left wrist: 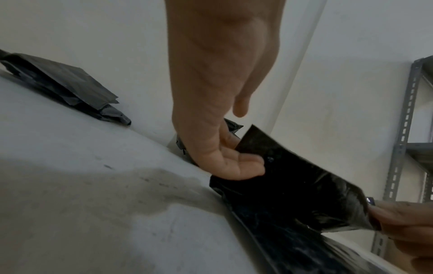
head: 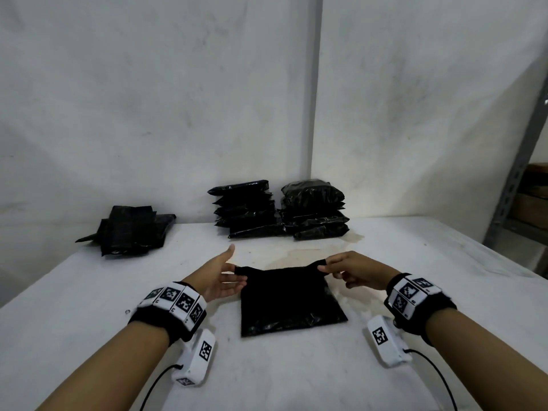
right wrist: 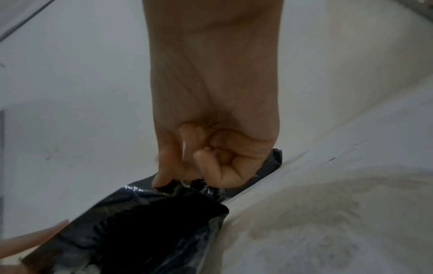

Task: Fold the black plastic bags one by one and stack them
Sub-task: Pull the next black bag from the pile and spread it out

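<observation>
On the white table (head: 385, 292), directly before the person, the black bag (head: 289, 301) lies with its far edge lifted, the left hand (head: 221, 275) and right hand (head: 353, 272) each pinching one far corner. The wrist views confirm both pinches; only the head view shows the folded pile (head: 133, 229) far left and two stacks (head: 278, 210) against the wall.

You work at a white table (head: 296, 375) with a brownish stain (head: 299, 253) on its top toward the far side. Behind it stands a white wall (head: 148, 99) with a vertical seam. At your right a grey metal shelf (head: 516, 179) with a slotted upright holds brown boxes (head: 536, 200).
</observation>
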Motion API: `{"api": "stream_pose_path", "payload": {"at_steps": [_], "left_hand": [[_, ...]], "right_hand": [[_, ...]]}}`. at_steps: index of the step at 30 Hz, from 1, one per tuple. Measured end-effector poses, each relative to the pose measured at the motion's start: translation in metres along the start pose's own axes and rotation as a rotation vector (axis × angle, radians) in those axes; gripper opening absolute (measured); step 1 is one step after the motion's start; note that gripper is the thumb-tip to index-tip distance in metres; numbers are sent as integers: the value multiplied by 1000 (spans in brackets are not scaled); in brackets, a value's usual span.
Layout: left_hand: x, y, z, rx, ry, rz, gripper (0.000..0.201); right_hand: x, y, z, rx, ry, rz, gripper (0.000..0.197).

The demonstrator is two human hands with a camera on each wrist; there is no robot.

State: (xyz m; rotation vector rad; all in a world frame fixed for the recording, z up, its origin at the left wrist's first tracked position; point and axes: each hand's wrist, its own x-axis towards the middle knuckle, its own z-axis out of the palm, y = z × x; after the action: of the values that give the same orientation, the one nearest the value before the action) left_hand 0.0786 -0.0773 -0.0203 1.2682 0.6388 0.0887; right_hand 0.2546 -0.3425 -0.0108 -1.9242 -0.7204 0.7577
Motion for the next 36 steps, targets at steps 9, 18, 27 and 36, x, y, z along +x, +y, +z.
{"api": "stream_pose_path", "payload": {"at_steps": [9,18,27,36], "left_hand": [[-12,-8,-2,309,-98,-104,34],[-24,-11,8,533,-143,-99,18],[-27,-13,12,678,-208,-72,17],[-30,-12,15,883,-130,-4,18]], "right_hand": [[-9,5,-3,214,-102,210,28],[-13,11,-3,33,-198,189,17],[-11,13,0,-158,-207,187,19],[-9,13,3,-211,-199,192,17]]}}
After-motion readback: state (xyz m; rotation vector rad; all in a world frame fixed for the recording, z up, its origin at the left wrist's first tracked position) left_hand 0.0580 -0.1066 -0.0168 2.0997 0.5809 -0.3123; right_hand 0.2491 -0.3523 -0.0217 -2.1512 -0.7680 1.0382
